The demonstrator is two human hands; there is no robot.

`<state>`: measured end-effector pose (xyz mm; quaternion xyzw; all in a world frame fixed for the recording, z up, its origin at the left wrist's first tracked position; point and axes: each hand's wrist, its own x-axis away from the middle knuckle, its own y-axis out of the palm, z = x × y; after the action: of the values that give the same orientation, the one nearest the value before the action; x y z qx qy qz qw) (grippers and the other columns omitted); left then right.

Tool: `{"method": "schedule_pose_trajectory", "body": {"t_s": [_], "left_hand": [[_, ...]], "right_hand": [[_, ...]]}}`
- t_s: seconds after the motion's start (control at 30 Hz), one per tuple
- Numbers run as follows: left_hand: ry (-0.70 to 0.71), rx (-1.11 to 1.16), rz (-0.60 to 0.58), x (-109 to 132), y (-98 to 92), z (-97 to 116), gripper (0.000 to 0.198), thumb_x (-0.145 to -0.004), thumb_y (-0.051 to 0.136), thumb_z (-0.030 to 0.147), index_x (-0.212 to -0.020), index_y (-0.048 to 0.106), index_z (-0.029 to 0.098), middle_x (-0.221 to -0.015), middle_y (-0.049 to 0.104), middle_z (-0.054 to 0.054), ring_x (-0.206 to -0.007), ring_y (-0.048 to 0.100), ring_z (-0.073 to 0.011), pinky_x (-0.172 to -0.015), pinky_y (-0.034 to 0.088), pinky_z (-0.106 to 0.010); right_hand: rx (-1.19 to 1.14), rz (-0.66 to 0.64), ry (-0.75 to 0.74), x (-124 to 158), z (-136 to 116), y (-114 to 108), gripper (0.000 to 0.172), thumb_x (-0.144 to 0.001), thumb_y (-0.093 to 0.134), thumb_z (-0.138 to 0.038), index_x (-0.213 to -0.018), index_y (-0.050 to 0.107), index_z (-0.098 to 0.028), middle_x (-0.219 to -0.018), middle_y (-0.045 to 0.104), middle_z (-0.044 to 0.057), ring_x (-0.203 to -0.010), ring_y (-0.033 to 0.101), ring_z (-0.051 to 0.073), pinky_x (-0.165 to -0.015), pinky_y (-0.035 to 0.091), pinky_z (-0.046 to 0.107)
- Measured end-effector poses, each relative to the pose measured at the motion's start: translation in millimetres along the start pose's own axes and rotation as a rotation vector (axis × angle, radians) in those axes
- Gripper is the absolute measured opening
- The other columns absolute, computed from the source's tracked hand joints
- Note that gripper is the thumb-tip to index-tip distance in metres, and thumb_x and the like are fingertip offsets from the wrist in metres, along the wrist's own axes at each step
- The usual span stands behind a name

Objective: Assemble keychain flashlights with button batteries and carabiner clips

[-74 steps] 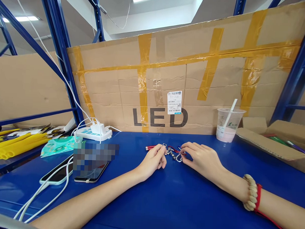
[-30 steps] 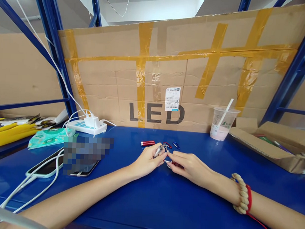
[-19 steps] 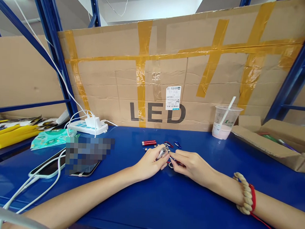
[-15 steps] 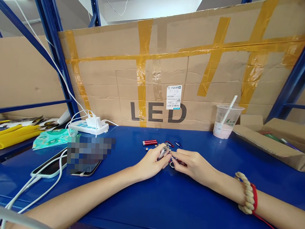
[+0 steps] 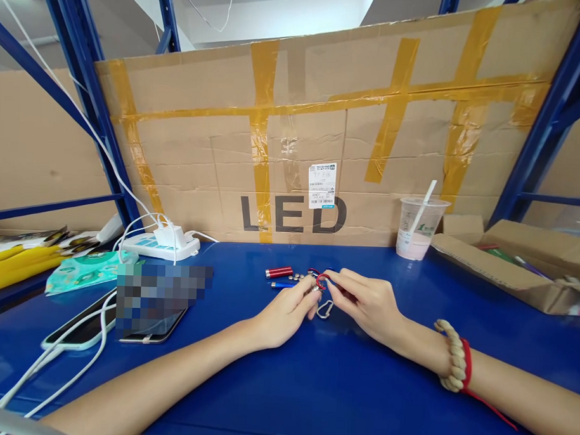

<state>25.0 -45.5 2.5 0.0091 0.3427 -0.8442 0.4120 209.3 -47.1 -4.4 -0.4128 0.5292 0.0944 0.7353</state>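
Observation:
My right hand (image 5: 370, 303) pinches a red carabiner (image 5: 322, 279) between thumb and fingertips. My left hand (image 5: 286, 314) is closed right beside it. A bit of shiny metal shows at its fingertips, where the silver mini flashlight was seen; most of what it grips is hidden. Just under the fingertips, a silver carabiner (image 5: 325, 309) shows against the blue table. Behind my left hand lie a red mini flashlight (image 5: 279, 272), a blue mini flashlight (image 5: 282, 285) and several small button cells (image 5: 295, 277). Another red carabiner (image 5: 311, 271) lies partly hidden past my fingers.
Phones with white cables (image 5: 106, 312) and a white power strip (image 5: 187, 247) occupy the left. A plastic cup with a straw (image 5: 415, 238) and an open cardboard box (image 5: 548, 296) stand at the right. Cardboard marked LED (image 5: 201, 176) walls off the back.
The red carabiner in my right hand has come up to my left fingertips. The silver flashlight is now mostly covered by my left hand. The blue flashlight and silver carabiner show more clearly.

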Motion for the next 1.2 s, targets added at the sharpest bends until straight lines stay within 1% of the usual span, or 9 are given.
{"method": "schedule_pose_trajectory", "body": {"t_s": [0.17, 0.33, 0.43, 0.57, 0.7, 0.83, 0.93, 1.07, 1.2], "left_hand": [[-0.007, -0.006, 0.030, -1.0, 1.6, 1.1, 0.028, -0.092, 0.027, 0.043, -0.082, 0.038, 0.019, -0.066, 0.043, 0.003, -0.063, 0.042, -0.0110, -0.067, 0.036, -0.025], [0.014, -0.033, 0.010, -0.3, 1.5, 1.5, 0.028, -0.091, 0.027, 0.044, -0.084, 0.038, 0.019, -0.065, 0.044, 0.003, -0.062, 0.043, -0.0110, -0.064, 0.036, -0.024], [0.013, -0.038, 0.011, 0.3, 1.7, 1.6, 0.028, -0.091, 0.028, 0.044, -0.082, 0.038, 0.019, -0.065, 0.045, 0.003, -0.061, 0.042, -0.0105, -0.062, 0.036, -0.024], [0.003, -0.012, 0.066, 0.6, 2.4, 2.2, 0.027, -0.091, 0.030, 0.043, -0.083, 0.039, 0.019, -0.060, 0.044, 0.005, -0.056, 0.040, -0.0091, -0.059, 0.035, -0.022], [-0.011, 0.005, 0.145, 0.1, 2.2, 2.4, 0.027, -0.091, 0.030, 0.042, -0.087, 0.042, 0.018, -0.058, 0.042, 0.006, -0.055, 0.039, -0.0089, -0.058, 0.034, -0.022], [-0.039, -0.014, 0.212, -1.3, 0.3, 0.8, 0.027, -0.090, 0.034, 0.042, -0.088, 0.046, 0.018, -0.059, 0.044, 0.005, -0.054, 0.040, -0.0088, -0.056, 0.033, -0.022], [-0.056, -0.064, 0.260, -2.3, -1.5, -0.2, 0.028, -0.089, 0.037, 0.043, -0.090, 0.050, 0.019, -0.059, 0.046, 0.005, -0.055, 0.043, -0.0090, -0.055, 0.033, -0.021], [-0.090, -0.123, 0.309, -2.2, -2.7, -0.4, 0.030, -0.088, 0.038, 0.043, -0.103, 0.053, 0.021, -0.057, 0.050, 0.005, -0.055, 0.048, -0.0100, -0.056, 0.036, -0.021], [-0.114, -0.151, 0.388, -2.6, -7.1, -3.7, 0.032, -0.087, 0.038, 0.043, -0.109, 0.054, 0.024, -0.055, 0.052, 0.006, -0.055, 0.052, -0.0109, -0.059, 0.039, -0.022]], "right_hand": [[0.070, 0.015, -0.004, -0.2, -2.1, 0.3, 0.029, -0.092, 0.038, -0.025, -0.095, 0.065, -0.015, -0.064, 0.062, 0.000, -0.051, 0.055, 0.006, -0.047, 0.038, 0.016], [0.095, 0.001, 0.049, 0.6, -0.3, -0.2, 0.031, -0.092, 0.038, -0.029, -0.099, 0.065, -0.016, -0.068, 0.063, 0.000, -0.055, 0.057, 0.006, -0.048, 0.039, 0.015], [0.095, -0.017, 0.035, 0.7, -0.2, -0.3, 0.031, -0.093, 0.037, -0.029, -0.099, 0.064, -0.016, -0.068, 0.063, 0.000, -0.054, 0.057, 0.006, -0.048, 0.039, 0.016], [0.095, -0.014, 0.008, 0.0, -2.2, -0.4, 0.029, -0.092, 0.038, -0.026, -0.098, 0.064, -0.015, -0.067, 0.063, 0.000, -0.054, 0.057, 0.006, -0.049, 0.040, 0.015], [0.100, -0.022, 0.028, 0.0, -2.1, 0.3, 0.031, -0.093, 0.037, -0.029, -0.099, 0.064, -0.013, -0.068, 0.063, 0.001, -0.053, 0.058, 0.006, -0.046, 0.039, 0.016], [0.098, -0.110, 0.061, 0.5, 0.3, 0.9, 0.036, -0.094, 0.034, -0.035, -0.104, 0.062, -0.014, -0.072, 0.064, 0.002, -0.056, 0.060, 0.008, -0.045, 0.040, 0.017], [0.054, -0.195, 0.091, 1.0, 2.1, 0.6, 0.039, -0.094, 0.031, -0.036, -0.113, 0.058, -0.015, -0.081, 0.065, 0.003, -0.062, 0.062, 0.009, -0.049, 0.044, 0.016], [0.024, -0.253, 0.141, 1.5, 3.2, 0.5, 0.042, -0.095, 0.030, -0.036, -0.126, 0.049, -0.016, -0.085, 0.065, 0.003, -0.063, 0.063, 0.009, -0.050, 0.046, 0.017], [-0.022, -0.309, 0.206, 1.9, 3.0, 0.7, 0.040, -0.093, 0.033, -0.034, -0.130, 0.044, -0.022, -0.084, 0.064, 0.001, -0.058, 0.061, 0.009, -0.048, 0.046, 0.017]]}}
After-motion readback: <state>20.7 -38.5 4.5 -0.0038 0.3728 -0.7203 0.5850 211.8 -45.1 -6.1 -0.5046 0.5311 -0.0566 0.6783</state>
